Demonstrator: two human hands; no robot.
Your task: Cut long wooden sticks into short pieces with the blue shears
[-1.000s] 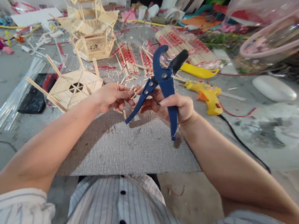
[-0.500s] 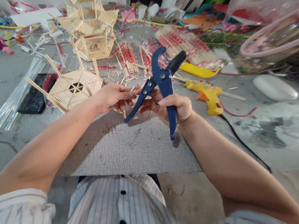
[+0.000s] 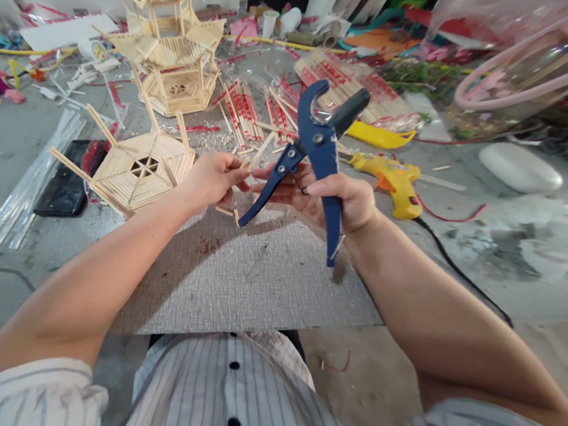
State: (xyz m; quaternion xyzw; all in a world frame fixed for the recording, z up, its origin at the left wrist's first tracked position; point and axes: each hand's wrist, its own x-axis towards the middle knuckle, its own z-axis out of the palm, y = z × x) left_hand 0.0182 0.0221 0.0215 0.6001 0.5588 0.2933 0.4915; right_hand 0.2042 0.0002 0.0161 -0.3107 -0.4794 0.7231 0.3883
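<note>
Blue, wide-spread, two-handled cutters [image 3: 322,153] are held in the right hand [image 3: 354,203] near the frame's centre; the left hand [image 3: 209,180] pinches a thin, pale wooden stick [image 3: 264,149] just left of them.

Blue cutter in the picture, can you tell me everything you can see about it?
The blue cutter has a curved hook, a black piece opposite it, and shiny round rivets. Its body looks like painted metal, with pale scuffs along one edge. Its two handles are spread apart. The right hand holds it above the gray tabletop, thumb across the right handle. The hook points away from the person, and the handles point toward them.
</note>
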